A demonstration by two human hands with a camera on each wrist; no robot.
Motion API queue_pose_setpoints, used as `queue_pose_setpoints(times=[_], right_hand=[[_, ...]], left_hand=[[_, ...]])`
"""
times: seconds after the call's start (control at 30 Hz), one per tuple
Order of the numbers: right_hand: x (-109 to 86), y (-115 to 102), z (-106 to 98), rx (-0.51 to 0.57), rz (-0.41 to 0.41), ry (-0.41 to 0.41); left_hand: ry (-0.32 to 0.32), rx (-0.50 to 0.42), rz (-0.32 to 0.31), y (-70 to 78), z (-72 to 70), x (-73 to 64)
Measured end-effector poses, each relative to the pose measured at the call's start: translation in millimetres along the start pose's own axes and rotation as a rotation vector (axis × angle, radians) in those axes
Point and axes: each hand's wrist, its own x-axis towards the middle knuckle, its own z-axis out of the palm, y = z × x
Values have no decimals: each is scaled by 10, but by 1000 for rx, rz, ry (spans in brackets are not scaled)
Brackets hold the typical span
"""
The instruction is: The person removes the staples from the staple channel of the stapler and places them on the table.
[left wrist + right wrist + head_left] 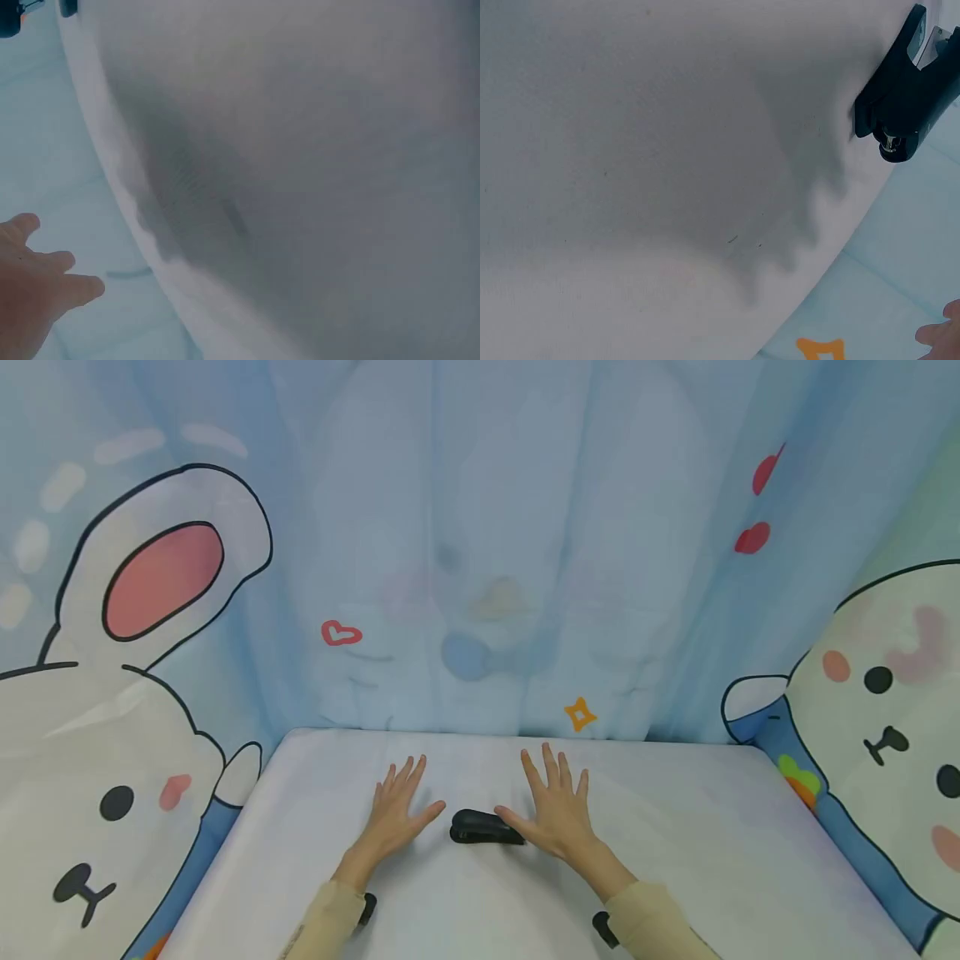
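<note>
CAUTION: RISK OF KNOCK, PINCH OR CONTACT

The black stapler [474, 823] lies on the desk [712, 827] between your hands, roughly midway from the left edge to the right edge and set in from the far edge. Your left hand [397, 817] is spread, its thumb pointing toward the stapler but apart from it. Your right hand [557, 818] is spread and pinches nothing; in the head view its thumb side overlaps the stapler's right end, and contact cannot be told.

1. Knock: neither hand grips the stapler, so a sideways sweep of your right thumb could turn it or push it toward the far edge, where the curtain [502, 485] hangs.

2. Pinch: the right wrist view shows the stapler's two arms parted at one end, with metal between. Pressing there could trap a fingertip or, if loaded, release a staple; its load is not visible.

3. Contact: the black device [604, 930] at your right wrist may strike the desk if you drop that forearm too low, spoiling your aim
</note>
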Motion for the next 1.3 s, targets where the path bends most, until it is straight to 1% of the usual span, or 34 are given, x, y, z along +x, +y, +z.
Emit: queue_pose_setpoints(times=[0.1, 0.3, 0.4, 0.5, 0.57, 0.73, 0.83, 0.97, 1.07, 1.2, 1.3], right_hand=[[9, -4, 12, -3, 3, -2], [-21, -15, 26, 7, 10, -50], [-22, -30, 34, 4, 8, -78], [-21, -52, 40, -2, -6, -125], [-14, -77, 41, 8, -20, -150], [10, -159, 38, 65, -54, -184], [26, -216, 46, 125, -84, -201], [63, -289, 80, 209, -111, -252], [86, -330, 124, 252, -106, -296], [110, -367, 176, 284, -116, -321], [120, -389, 196, 282, -150, -320]], left_hand=[[-23, -74, -1, -5, 18, -1], [-98, -186, -34, -10, 77, -5], [-161, -243, -44, -35, 103, -1], [-222, -263, -16, -72, 116, 7], [-246, -258, 2, -89, 115, 8], [-238, -231, 66, -101, 113, 23], [-231, -202, 96, -104, 134, 36], [-218, -172, 132, -102, 179, 58], [-212, -168, 155, -95, 219, 76], [-205, -142, 149, -71, 260, 90], [-191, -120, 134, -43, 271, 87]])
